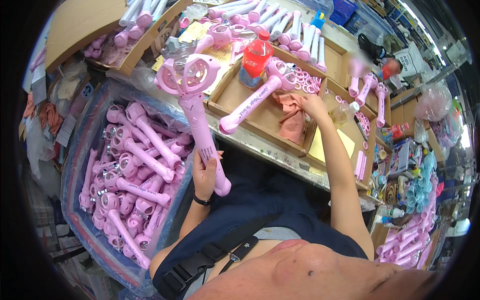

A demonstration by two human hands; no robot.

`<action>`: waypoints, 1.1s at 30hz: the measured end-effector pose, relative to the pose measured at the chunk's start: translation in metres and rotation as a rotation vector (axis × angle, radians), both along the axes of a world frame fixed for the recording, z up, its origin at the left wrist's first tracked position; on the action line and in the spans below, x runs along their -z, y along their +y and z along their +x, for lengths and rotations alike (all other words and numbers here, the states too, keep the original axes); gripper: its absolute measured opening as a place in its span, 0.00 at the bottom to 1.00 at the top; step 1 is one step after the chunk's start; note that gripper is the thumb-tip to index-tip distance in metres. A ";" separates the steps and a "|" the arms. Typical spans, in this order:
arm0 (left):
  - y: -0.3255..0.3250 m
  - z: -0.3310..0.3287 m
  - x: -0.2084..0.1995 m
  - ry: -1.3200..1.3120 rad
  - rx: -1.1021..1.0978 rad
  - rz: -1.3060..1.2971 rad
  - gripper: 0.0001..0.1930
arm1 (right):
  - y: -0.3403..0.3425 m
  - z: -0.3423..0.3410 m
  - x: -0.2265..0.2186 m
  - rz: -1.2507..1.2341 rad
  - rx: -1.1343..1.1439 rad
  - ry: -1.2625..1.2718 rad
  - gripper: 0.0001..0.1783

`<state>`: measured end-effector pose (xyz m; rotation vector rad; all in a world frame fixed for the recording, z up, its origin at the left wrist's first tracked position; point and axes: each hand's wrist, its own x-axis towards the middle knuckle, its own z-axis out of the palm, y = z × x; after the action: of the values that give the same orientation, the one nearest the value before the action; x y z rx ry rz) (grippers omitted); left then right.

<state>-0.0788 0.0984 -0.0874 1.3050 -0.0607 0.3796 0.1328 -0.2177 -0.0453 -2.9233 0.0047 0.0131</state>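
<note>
My left hand [205,177] is closed round the handle of a pink toy wand [201,125], held upright with its round, clear-windowed head at the top. In the cardboard tray [260,131] on the table, my right hand [314,106] grips the upper part of a crumpled salmon-coloured cloth [291,120]. A second pink wand [255,101] lies slantwise across that tray, its handle end over the near edge. Beside its head are several small pink rings [307,81]. A bottle with red and blue parts [256,60] stands in the tray's far left corner.
To my left, a blue plastic-lined bin [92,252] holds many pink wands [142,192]. White-and-pink handles [295,32] lie along the table's back. A clear bottle [344,114] and yellow paper [332,148] are right of the tray. More pink wands [407,242] are piled at far right.
</note>
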 end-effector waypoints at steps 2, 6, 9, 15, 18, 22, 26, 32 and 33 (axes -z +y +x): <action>0.006 -0.004 0.004 0.046 -0.013 0.003 0.21 | 0.000 -0.005 0.006 -0.028 0.033 -0.085 0.21; 0.016 -0.005 0.010 0.039 -0.036 -0.008 0.21 | -0.012 -0.005 0.021 0.303 -0.014 -0.251 0.20; 0.018 -0.002 0.010 0.075 -0.041 -0.021 0.20 | -0.021 0.002 0.023 0.448 0.096 -0.140 0.19; 0.015 0.003 0.009 0.067 -0.025 -0.064 0.22 | -0.012 0.000 -0.007 1.384 0.031 0.193 0.19; 0.015 0.004 0.011 0.023 -0.044 -0.009 0.23 | -0.003 0.001 -0.025 1.368 -0.007 -0.082 0.16; 0.017 0.000 0.007 0.087 -0.021 -0.053 0.23 | 0.012 0.029 -0.041 1.902 0.093 -0.061 0.07; 0.020 -0.004 0.001 0.078 -0.019 -0.030 0.21 | 0.050 0.074 -0.052 1.642 0.093 -0.193 0.11; 0.026 -0.017 -0.001 0.065 -0.090 -0.001 0.24 | 0.116 0.107 -0.068 0.408 -0.500 -1.049 0.05; 0.027 -0.020 0.000 0.063 -0.105 0.001 0.24 | 0.125 0.109 -0.066 0.396 -0.517 -1.041 0.05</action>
<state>-0.0984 0.1252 -0.0873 1.3237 0.0608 0.4279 0.2417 -0.0929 0.0204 -2.1379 -0.7907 -1.2247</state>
